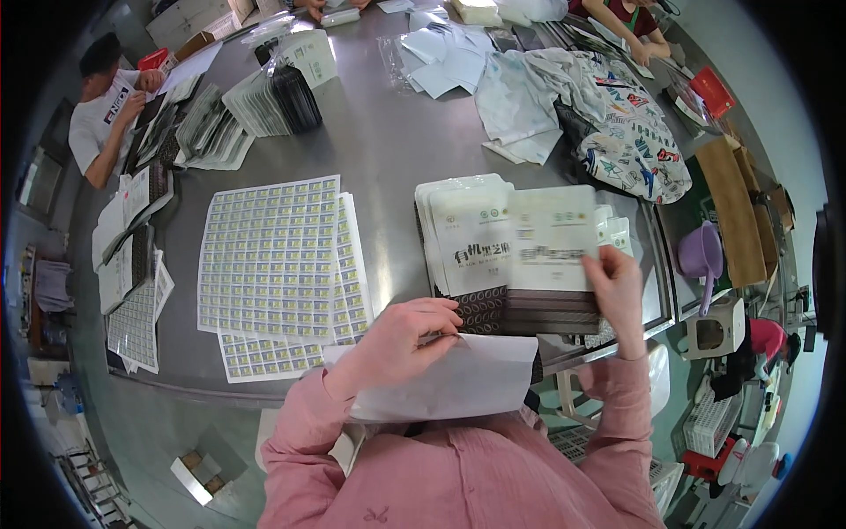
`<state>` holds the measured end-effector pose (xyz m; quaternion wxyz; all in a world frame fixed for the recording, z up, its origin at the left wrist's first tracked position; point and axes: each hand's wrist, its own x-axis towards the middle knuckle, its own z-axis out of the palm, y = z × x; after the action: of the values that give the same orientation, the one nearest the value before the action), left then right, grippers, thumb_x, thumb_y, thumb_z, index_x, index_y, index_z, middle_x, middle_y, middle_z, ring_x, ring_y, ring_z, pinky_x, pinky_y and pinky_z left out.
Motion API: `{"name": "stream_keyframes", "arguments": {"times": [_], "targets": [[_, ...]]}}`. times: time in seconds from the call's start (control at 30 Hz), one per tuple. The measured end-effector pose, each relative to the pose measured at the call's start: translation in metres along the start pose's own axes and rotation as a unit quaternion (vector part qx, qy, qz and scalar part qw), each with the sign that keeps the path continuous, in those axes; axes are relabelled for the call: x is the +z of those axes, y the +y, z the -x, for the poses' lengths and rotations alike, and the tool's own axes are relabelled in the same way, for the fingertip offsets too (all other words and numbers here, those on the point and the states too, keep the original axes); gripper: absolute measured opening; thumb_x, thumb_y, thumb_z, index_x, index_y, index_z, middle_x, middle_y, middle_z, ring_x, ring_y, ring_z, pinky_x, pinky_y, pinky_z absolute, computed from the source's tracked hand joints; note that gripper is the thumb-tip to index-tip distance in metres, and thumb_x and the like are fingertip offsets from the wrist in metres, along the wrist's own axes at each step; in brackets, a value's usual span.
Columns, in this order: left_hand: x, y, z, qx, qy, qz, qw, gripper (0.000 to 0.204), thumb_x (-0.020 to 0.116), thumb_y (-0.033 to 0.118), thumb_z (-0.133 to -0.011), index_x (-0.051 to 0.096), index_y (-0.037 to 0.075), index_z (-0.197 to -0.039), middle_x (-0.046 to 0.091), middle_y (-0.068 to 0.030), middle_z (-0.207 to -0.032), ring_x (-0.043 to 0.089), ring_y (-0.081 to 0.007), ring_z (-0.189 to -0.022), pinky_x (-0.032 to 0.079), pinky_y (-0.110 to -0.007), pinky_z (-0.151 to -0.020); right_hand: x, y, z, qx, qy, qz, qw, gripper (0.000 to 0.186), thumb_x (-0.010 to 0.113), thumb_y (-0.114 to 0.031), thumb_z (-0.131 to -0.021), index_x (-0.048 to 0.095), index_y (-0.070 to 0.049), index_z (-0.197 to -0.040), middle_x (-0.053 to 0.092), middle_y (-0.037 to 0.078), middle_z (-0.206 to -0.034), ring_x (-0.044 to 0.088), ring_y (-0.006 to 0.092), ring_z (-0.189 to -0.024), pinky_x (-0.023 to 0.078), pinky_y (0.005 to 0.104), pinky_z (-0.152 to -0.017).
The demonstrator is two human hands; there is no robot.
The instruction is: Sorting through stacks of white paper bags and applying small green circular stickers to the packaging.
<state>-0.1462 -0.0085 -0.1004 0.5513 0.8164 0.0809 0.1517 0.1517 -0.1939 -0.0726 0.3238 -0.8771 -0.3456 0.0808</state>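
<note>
Holding a white backing sheet [458,379] flat, the left hand [410,331] steadies it while the right hand [617,286] pinches a pouch [553,238] for alignment.

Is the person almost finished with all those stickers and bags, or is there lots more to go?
Hard to say how many are done: no finished pile is clearly told apart. In hand: the right hand holds a pale pouch on the pouch stack, while the left hand rests on a white sheet. Left: the sticker sheets look nearly full, so probably plenty remains.
</note>
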Motion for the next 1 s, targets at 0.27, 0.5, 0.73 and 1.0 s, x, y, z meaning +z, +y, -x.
{"name": "stream_keyframes", "arguments": {"times": [0.27,0.5,0.73,1.0], "targets": [[-0.010,0.016,-0.007,-0.053,-0.030,-0.066,0.996,0.011,0.073,0.002,-0.084,0.073,-0.002,-0.094,0.073,-0.0125,-0.092,0.068,-0.0285,-0.093,0.054,-0.038,-0.082,0.014,-0.089,0.063,-0.244,-0.140,-0.005,0.959,0.046,0.081,-0.017,-0.081,0.066,-0.001,-0.121,0.070,0.019,-0.108,0.067,0.0380,-0.099,0.053,0.0457,-0.086],[-0.034,0.039,0.010,-0.164,-0.015,-0.071,0.984,0.018,0.078,0.010,-0.083,0.075,0.001,-0.097,0.074,-0.0129,-0.089,0.071,-0.0261,-0.079,0.055,-0.036,-0.071,0.011,-0.085,0.056,-0.023,-0.346,-0.146,0.927,0.026,0.075,-0.008,-0.083,0.070,0.001,-0.106,0.074,0.011,-0.088,0.072,0.0218,-0.084,0.055,0.0333,-0.080],[-0.040,0.037,0.004,-0.118,-0.081,-0.116,0.983,0.015,0.071,0.013,-0.086,0.076,0.001,-0.094,0.073,-0.0160,-0.083,0.070,-0.0346,-0.078,0.054,-0.041,-0.069,0.018,-0.082,0.062,-0.097,-0.355,-0.169,0.914,0.022,0.079,-0.018,-0.087,0.071,0.001,-0.095,0.072,0.013,-0.080,0.068,0.0187,-0.072,0.054,0.0320,-0.071],[-0.039,0.033,-0.005,-0.090,-0.151,-0.125,0.976,0.015,0.068,0.012,-0.092,0.076,0.002,-0.099,0.072,-0.0167,-0.082,0.069,-0.0335,-0.075,0.053,-0.039,-0.067,0.016,-0.065,0.054,-0.054,-0.432,-0.073,0.897,0.021,0.076,-0.019,-0.090,0.073,-0.001,-0.099,0.073,0.014,-0.086,0.069,0.0257,-0.075,0.053,0.0347,-0.071]]}}
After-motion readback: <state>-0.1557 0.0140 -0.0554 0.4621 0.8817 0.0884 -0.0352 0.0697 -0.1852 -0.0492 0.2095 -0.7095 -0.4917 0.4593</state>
